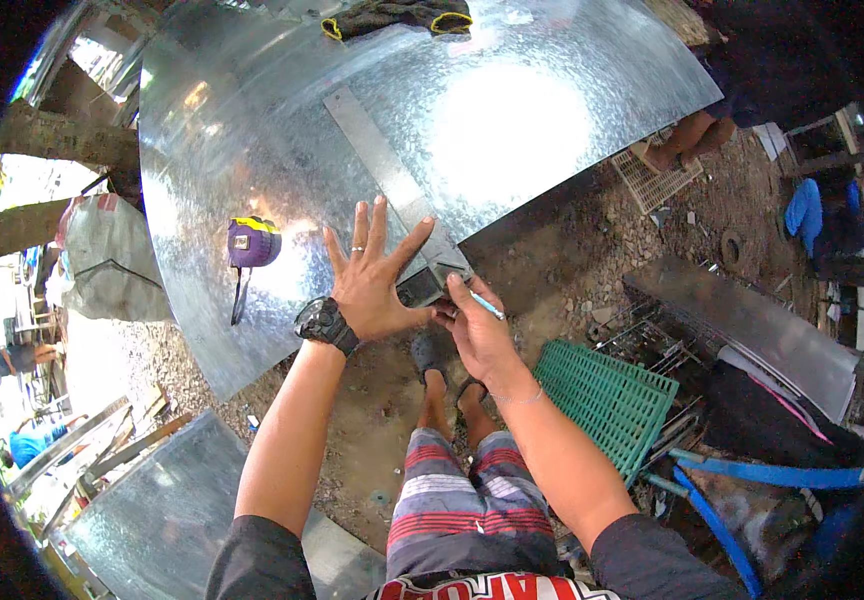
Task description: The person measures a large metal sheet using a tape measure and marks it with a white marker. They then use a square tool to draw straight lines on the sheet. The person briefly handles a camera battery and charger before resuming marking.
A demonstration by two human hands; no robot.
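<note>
Metal square point(370, 150), right there at the corner of a big shiny metal sheet point(207, 165), its blade running up toward eleven o'clock and its dark head down at the near edge, between the two hands! Left hand point(367, 288): spread wide, fingers fanned out, index reaching over the blade, thumb pointing to the head at three o'clock; it has nothing wrapped in its grasp. Right hand point(482, 338): curled, thumb and fingers closed on a slim light blue pen point(489, 306), fingertips right up by the head; whether they grip that too, I cannot tell. Black watch point(325, 324) on the left wrist. Out we go: purple and yellow tape measure point(254, 242) between nine and ten o'clock from the hands, strap trailing toward six. Up at twelve, a dark knit cloth point(397, 16) with yellow edging lies on the far side of the sheet. Two o'clock, a beige grate point(657, 180) on the ground, with another person's bare limb point(692, 135) near it. Three o'clock, a long grey plate point(747, 335); four o'clock, a green plastic grating point(602, 410). Straight down at six, the wearer's striped shorts point(467, 490). Toward eight, a second metal sheet point(167, 500); at nine, a pale sack point(117, 265).
</note>
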